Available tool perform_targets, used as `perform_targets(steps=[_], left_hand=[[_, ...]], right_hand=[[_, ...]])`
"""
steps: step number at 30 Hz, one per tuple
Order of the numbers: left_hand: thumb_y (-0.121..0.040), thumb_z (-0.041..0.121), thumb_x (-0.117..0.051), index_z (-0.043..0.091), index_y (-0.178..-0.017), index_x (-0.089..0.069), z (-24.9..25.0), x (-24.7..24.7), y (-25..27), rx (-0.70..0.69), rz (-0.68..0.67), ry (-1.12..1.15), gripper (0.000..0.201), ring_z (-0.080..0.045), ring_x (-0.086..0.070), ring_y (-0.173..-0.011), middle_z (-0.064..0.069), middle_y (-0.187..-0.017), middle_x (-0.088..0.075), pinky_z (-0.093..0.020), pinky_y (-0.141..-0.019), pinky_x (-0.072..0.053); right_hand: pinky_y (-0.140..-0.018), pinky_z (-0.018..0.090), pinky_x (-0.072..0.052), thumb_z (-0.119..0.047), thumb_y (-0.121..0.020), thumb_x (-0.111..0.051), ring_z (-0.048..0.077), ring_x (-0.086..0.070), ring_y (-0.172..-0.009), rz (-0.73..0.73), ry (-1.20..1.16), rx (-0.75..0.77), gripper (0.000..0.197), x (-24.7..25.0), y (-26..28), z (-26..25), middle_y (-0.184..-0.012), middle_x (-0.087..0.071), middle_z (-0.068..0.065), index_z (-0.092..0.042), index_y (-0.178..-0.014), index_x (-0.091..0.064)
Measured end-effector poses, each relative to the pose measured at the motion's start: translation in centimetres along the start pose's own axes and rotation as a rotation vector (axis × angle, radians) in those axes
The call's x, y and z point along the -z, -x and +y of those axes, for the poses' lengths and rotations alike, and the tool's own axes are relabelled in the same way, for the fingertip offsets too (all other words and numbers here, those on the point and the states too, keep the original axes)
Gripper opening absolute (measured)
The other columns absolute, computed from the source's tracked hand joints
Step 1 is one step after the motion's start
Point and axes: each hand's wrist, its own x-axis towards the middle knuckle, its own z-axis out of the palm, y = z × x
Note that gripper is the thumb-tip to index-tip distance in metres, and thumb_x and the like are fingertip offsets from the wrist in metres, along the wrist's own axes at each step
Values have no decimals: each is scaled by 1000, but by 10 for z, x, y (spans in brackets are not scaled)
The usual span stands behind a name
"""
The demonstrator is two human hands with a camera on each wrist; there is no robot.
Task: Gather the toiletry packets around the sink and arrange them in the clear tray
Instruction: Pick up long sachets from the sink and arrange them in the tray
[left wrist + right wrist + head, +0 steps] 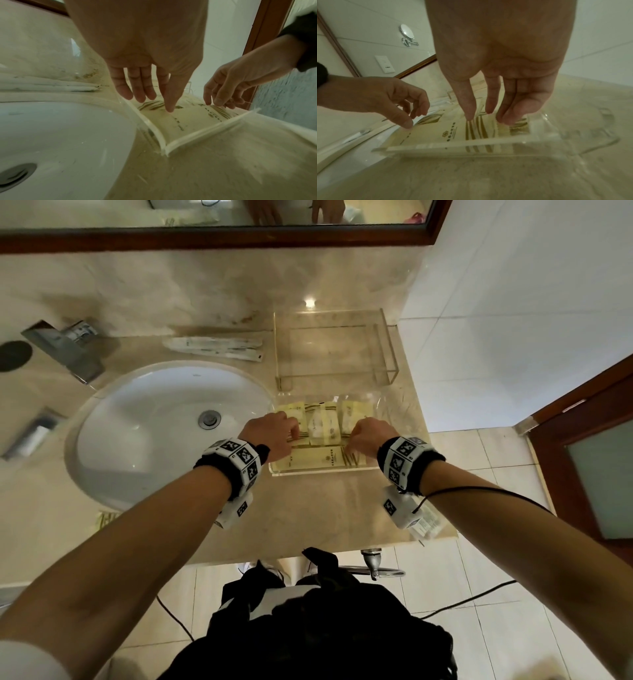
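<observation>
Fingers of my right hand and left hand reach down straight, tips pressing the long pale-yellow gold-striped packet inside the clear acrylic tray beside the white oval sink.

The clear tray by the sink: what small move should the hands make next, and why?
Probably let the long yellow packet go and lift both hands out. It already lies flat along the near wall of the clear tray, with the left hand and the right hand only touching its ends. White packets still wait behind the sink.
</observation>
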Motion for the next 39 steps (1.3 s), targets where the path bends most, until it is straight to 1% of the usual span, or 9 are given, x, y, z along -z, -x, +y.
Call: perform_targets(steps=[5, 9, 12, 14, 16, 19, 23, 28, 39], left_hand=[[-79, 27, -67, 27, -118, -48, -8, 1, 0, 21, 37, 44, 43, -19, -46, -112, 1, -124, -45, -33, -82, -42], [-78, 36, -72, 27, -129, -45, -16, 3, 0, 56, 56, 92, 58, -24, -41, -126, -3, -139, -40, -41, -99, -39], [-82, 46, -65, 29, -134, -42, -26, 8, 2, 101, 125, 144, 59, -27, -38, -131, -2, -146, -37, -46, -103, -35], [-87, 54, -56, 30, -136, -42, -36, 13, 5, 121, 184, 183, 57, -27, -39, -132, 1, -149, -36, -48, -104, -34], [-89, 57, -50, 32, -138, -42, -49, 20, 9, 147, 224, 225, 56, -27, -38, -134, 4, -151, -35, -51, -106, -33], [-89, 57, -51, 32, -139, -41, -71, 32, 15, 195, 281, 311, 57, -26, -39, -134, 4, -152, -36, -51, -108, -33], [-86, 54, -57, 32, -137, -43, -112, 48, 23, 277, 388, 478, 57, -26, -45, -130, -1, -147, -43, -47, -106, -38], [-86, 52, -60, 31, -137, -45, -160, 60, 28, 331, 459, 568, 58, -26, -47, -128, -2, -144, -46, -43, -105, -40], [-85, 51, -62, 30, -137, -45, -233, 60, 18, 364, 464, 661, 58, -25, -46, -129, -1, -144, -47, -46, -107, -38]], right_hand=[[-54, 24, -40, -32, -80, -68, 20, -61, -82, -34, 96, -9, 23, 5, 3, -7, -96, -68, 2, -16, -97, -70], [-60, 25, -46, -31, -82, -65, 20, -62, -78, -34, 186, 7, 22, 8, 3, -12, -95, -70, 3, -15, -96, -71], [-64, 25, -49, -25, -86, -61, 21, -63, -83, 1, 212, 63, 25, 14, 5, -22, -105, -70, 5, -11, -104, -71], [-84, 31, -52, -23, -87, -64, 25, -63, -102, 19, 140, 96, 29, 17, 8, -34, -115, -66, 7, -8, -112, -68], [-94, 34, -49, -24, -85, -69, 25, -59, -111, 40, 51, 125, 37, 22, 8, -50, -122, -63, 7, -11, -119, -65], [-94, 33, -45, -30, -82, -73, 24, -55, -115, 53, -49, 170, 45, 24, -1, -79, -128, -59, 4, -19, -124, -61], [-98, 37, -46, -34, -81, -73, 24, -56, -114, 59, -76, 235, 46, 19, -8, -131, -128, -59, 4, -23, -123, -58], [-98, 38, -46, -29, -83, -73, 25, -55, -115, 56, -122, 277, 49, 5, -21, -183, -128, -58, 4, -22, -128, -55], [-95, 35, -44, -29, -81, -74, 28, -51, -120, 45, -54, 243, 59, -14, -67, -249, -136, -50, 9, -21, -134, -49]])
